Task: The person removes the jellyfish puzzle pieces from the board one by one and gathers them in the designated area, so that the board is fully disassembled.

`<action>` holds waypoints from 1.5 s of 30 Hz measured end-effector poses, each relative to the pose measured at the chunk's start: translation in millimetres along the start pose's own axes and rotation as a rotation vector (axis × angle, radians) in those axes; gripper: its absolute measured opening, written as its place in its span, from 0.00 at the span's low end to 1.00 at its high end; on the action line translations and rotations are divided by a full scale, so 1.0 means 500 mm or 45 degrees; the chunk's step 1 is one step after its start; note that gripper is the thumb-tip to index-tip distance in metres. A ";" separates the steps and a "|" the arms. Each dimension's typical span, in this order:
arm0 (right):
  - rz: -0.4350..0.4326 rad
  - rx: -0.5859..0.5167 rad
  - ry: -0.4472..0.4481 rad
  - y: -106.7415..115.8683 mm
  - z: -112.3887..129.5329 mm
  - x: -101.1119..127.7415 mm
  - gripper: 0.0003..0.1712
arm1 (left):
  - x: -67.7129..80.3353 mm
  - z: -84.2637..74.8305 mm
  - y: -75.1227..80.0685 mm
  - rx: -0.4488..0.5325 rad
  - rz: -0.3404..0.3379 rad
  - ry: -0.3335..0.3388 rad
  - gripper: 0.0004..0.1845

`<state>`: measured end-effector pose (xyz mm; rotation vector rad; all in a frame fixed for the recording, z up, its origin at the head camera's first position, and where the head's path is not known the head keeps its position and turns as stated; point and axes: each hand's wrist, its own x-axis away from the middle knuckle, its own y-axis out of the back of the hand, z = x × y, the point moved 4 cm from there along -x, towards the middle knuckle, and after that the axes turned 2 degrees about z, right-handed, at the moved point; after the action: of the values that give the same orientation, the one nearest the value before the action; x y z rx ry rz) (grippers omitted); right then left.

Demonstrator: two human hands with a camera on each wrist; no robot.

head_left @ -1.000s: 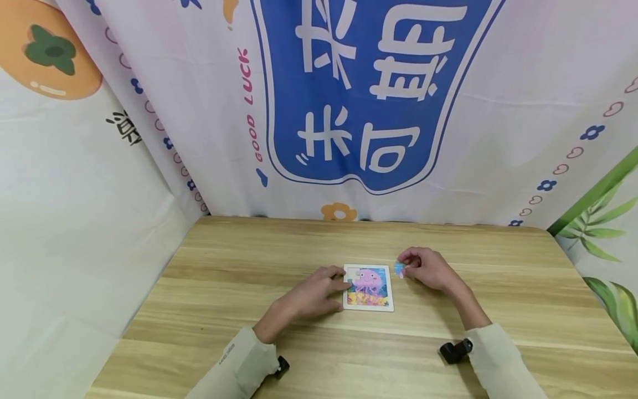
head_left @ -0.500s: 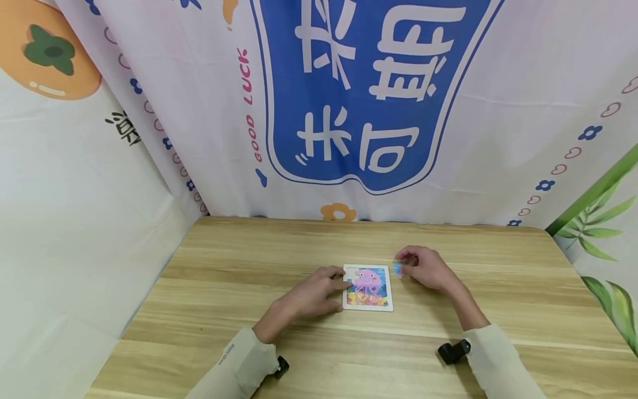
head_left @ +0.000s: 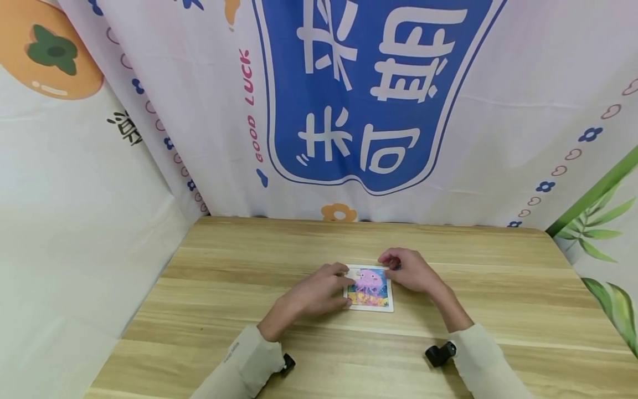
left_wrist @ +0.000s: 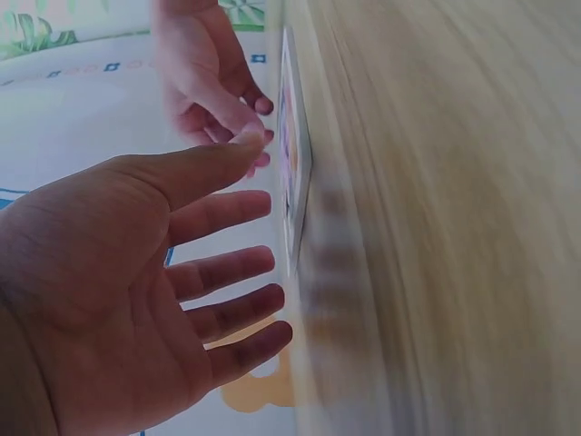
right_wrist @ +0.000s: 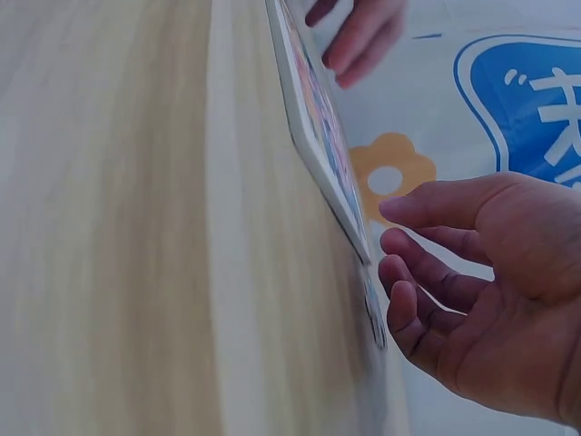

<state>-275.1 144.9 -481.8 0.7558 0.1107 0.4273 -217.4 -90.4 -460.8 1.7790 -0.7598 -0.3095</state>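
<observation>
On wood-grain table [head_left: 379,354] I've sq. white-framed pink-jellyfish jigsaw [head_left: 370,289], head wallward, long axis unclear. L hand [head_left: 319,292], R hand [head_left: 412,270]: fingers apart.

A wood-grained desk [head_left: 249,249] is filling the foreground. Beyond its far edge, a creased white cloth [head_left: 498,144] is hanging, showing a blue panel [head_left: 364,83] with white characters, pink "GOOD LUCK" lettering [head_left: 251,130] and an orange flower [head_left: 329,210]. A large orange fruit [head_left: 20,47] is decorating the sheet [head_left: 75,166] beyond the left edge; printed leaves [head_left: 603,234] are showing past the far right corner.
</observation>
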 end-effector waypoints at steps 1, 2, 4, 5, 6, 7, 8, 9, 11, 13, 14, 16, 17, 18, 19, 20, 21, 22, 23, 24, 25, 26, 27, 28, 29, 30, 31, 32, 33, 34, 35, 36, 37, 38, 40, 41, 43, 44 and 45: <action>0.005 0.001 0.004 -0.002 0.003 -0.001 0.13 | -0.002 -0.003 -0.001 -0.008 0.000 -0.002 0.26; 0.008 0.004 0.005 -0.005 0.006 -0.003 0.13 | -0.005 -0.005 -0.001 -0.012 0.002 -0.004 0.26; 0.016 0.003 0.008 -0.009 0.011 -0.006 0.14 | -0.010 -0.010 -0.004 -0.013 0.014 -0.005 0.26; 0.020 0.003 0.010 -0.010 0.014 -0.007 0.14 | -0.012 -0.012 -0.006 -0.010 0.020 -0.005 0.26; 0.023 0.001 0.013 -0.012 0.016 -0.009 0.14 | -0.014 -0.014 -0.008 -0.008 0.026 -0.004 0.26; 0.028 0.001 0.018 -0.015 0.018 -0.011 0.15 | -0.015 -0.015 -0.009 -0.006 0.031 -0.003 0.26; 0.037 0.003 0.023 -0.017 0.020 -0.013 0.15 | -0.017 -0.016 -0.009 -0.004 0.034 -0.001 0.26; 0.046 0.006 0.025 -0.020 0.021 -0.015 0.15 | -0.018 -0.017 -0.010 -0.003 0.036 0.001 0.26; 0.066 0.009 0.026 -0.026 0.023 -0.019 0.16 | -0.021 -0.019 -0.010 -0.007 0.034 0.003 0.26; 0.084 0.015 0.019 -0.031 0.025 -0.022 0.16 | -0.025 -0.019 -0.011 -0.019 0.035 0.005 0.26; 0.092 0.014 0.011 -0.034 0.026 -0.024 0.17 | -0.027 -0.020 -0.011 -0.021 0.038 0.007 0.26; 0.100 0.015 -0.005 -0.039 0.029 -0.025 0.18 | -0.029 -0.020 -0.013 -0.021 0.049 0.018 0.26; 0.102 0.017 -0.012 -0.042 0.029 -0.025 0.18 | -0.030 -0.020 -0.014 -0.021 0.055 0.025 0.26; 0.105 0.019 -0.018 -0.043 0.030 -0.025 0.18 | -0.030 -0.020 -0.015 -0.019 0.061 0.030 0.25; 0.106 0.021 -0.024 -0.044 0.031 -0.024 0.19 | -0.030 -0.020 -0.017 -0.016 0.066 0.035 0.25; 0.108 0.024 -0.027 -0.045 0.032 -0.023 0.19 | -0.030 -0.020 -0.018 -0.014 0.068 0.038 0.25; 0.108 0.029 -0.029 -0.046 0.034 -0.023 0.19 | -0.031 -0.019 -0.019 -0.012 0.069 0.038 0.25; 0.107 0.034 -0.031 -0.046 0.034 -0.022 0.18 | -0.031 -0.019 -0.020 -0.013 0.068 0.038 0.25; 0.106 0.038 -0.032 -0.046 0.035 -0.021 0.18 | -0.031 -0.018 -0.020 -0.013 0.066 0.034 0.26; 0.104 0.040 -0.035 -0.046 0.036 -0.021 0.18 | -0.031 -0.017 -0.021 -0.013 0.065 0.032 0.26; 0.102 0.044 -0.037 -0.046 0.036 -0.021 0.18 | -0.031 -0.016 -0.021 -0.015 0.064 0.030 0.26; 0.102 0.046 -0.039 -0.047 0.037 -0.020 0.18 | -0.030 -0.015 -0.022 -0.017 0.065 0.028 0.26; 0.102 0.053 -0.034 -0.047 0.037 -0.021 0.17 | -0.030 -0.014 -0.022 -0.017 0.065 0.027 0.26; 0.103 0.057 -0.033 -0.048 0.037 -0.021 0.17 | -0.030 -0.013 -0.023 -0.018 0.066 0.028 0.26; 0.104 0.062 -0.030 -0.048 0.037 -0.021 0.17 | -0.030 -0.012 -0.024 -0.021 0.066 0.026 0.26; 0.104 0.063 -0.028 -0.049 0.038 -0.021 0.17 | -0.030 -0.011 -0.024 -0.023 0.067 0.025 0.26; 0.105 0.066 -0.026 -0.049 0.038 -0.022 0.17 | -0.030 -0.010 -0.025 -0.021 0.066 0.022 0.26; 0.106 0.068 -0.024 -0.050 0.038 -0.022 0.17 | -0.030 -0.010 -0.026 -0.018 0.065 0.020 0.26; 0.107 0.072 -0.021 -0.050 0.039 -0.022 0.17 | -0.030 -0.009 -0.026 -0.016 0.061 0.017 0.26; 0.107 0.072 -0.023 -0.050 0.039 -0.022 0.16 | -0.030 -0.009 -0.027 -0.011 0.058 0.015 0.26; 0.107 0.071 -0.025 -0.050 0.040 -0.022 0.16 | -0.030 -0.008 -0.027 -0.010 0.053 0.013 0.26; 0.109 0.076 -0.020 -0.050 0.041 -0.022 0.16 | -0.029 -0.008 -0.027 -0.004 0.053 0.014 0.26; 0.110 0.078 -0.021 -0.050 0.041 -0.021 0.16 | -0.029 -0.008 -0.027 0.000 0.051 0.013 0.26; 0.110 0.082 -0.019 -0.050 0.042 -0.021 0.16 | -0.029 -0.008 -0.027 0.001 0.049 0.014 0.26; 0.108 0.090 -0.015 -0.051 0.044 -0.020 0.16 | -0.029 -0.008 -0.026 0.005 0.049 0.014 0.26; 0.106 0.094 -0.012 -0.050 0.045 -0.019 0.15 | -0.028 -0.008 -0.026 0.007 0.050 0.013 0.26; 0.102 0.109 0.003 -0.050 0.048 -0.017 0.15 | -0.029 -0.008 -0.026 0.013 0.051 0.010 0.26; 0.100 0.115 0.008 -0.049 0.050 -0.016 0.15 | -0.029 -0.008 -0.025 0.014 0.050 0.007 0.26; 0.097 0.122 0.013 -0.049 0.051 -0.016 0.15 | -0.029 -0.008 -0.025 0.014 0.049 0.006 0.26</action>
<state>-267.7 109.5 -480.4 0.8544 0.1124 0.5013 -221.7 -76.2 -473.3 1.7728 -0.7935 -0.2759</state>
